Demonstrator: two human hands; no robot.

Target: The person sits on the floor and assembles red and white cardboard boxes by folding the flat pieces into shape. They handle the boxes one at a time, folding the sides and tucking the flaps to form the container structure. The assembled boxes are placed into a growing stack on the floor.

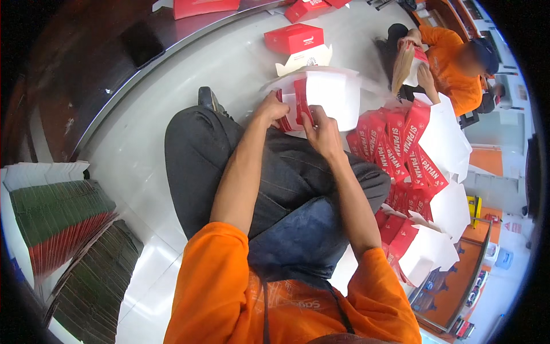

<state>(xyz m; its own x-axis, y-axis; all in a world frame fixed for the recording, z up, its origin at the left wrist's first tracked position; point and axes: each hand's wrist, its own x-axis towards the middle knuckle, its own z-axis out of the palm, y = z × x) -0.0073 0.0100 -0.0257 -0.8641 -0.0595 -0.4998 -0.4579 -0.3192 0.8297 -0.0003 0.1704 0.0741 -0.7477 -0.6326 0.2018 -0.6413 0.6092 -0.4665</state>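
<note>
- A white floor point(172, 103) is stretching under the seated person's crossed legs.
- A row of folded boxes point(409, 155) is lying at three o'clock of the knees.
- A red-and-white carton point(321, 97), half-folded, is sitting at twelve o'clock, over the knees.
- The left hand point(270, 110) is pinching its red flap.
- The right hand point(322, 131) is pressing fingers on the flap beside it.
</note>
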